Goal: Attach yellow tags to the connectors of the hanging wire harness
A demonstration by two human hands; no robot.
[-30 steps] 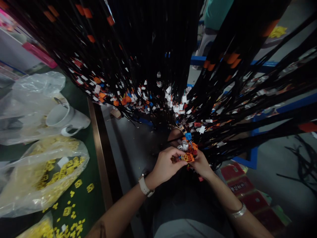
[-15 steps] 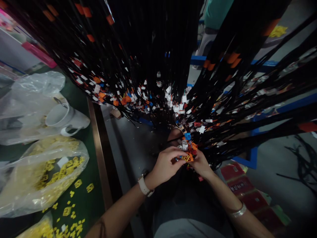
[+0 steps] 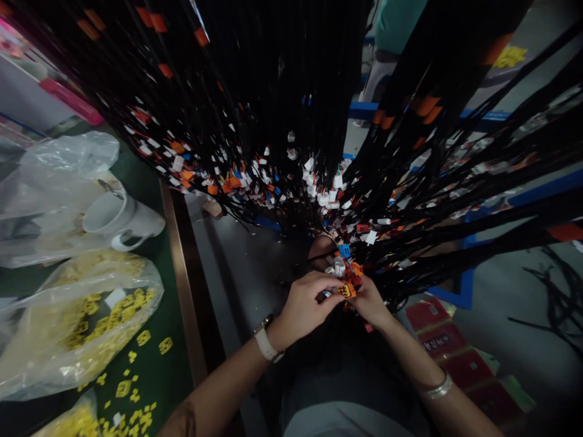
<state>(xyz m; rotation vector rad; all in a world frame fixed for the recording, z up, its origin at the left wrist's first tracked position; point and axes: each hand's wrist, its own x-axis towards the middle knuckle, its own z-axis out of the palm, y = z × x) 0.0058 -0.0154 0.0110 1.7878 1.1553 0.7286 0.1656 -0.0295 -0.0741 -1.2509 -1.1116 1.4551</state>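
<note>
An orange connector with a yellow insert in its face [image 3: 347, 291] is between my two hands. My right hand [image 3: 371, 301] is closed round it from the right. Thumb and fingertips of my left hand [image 3: 306, 303] pinch at the yellow insert from the left. Just above hang a blue connector [image 3: 344, 250] and a white connector [image 3: 339, 267], near the fingers of both hands. Black cables [image 3: 291, 73] with many white and orange connectors hang in front of me.
On the green table [image 3: 175, 364] at the left lie a plastic bag of yellow pieces [image 3: 113, 315], loose yellow pieces and a white mug [image 3: 141, 218]. A blue frame [image 3: 467, 267] stands at the right, near red packages [image 3: 467, 370] on the floor. A person in green [image 3: 398, 24] is behind the cables.
The yellow insert now sits closer against the orange connector, and its face shows more. Both hands have stayed almost in place.
</note>
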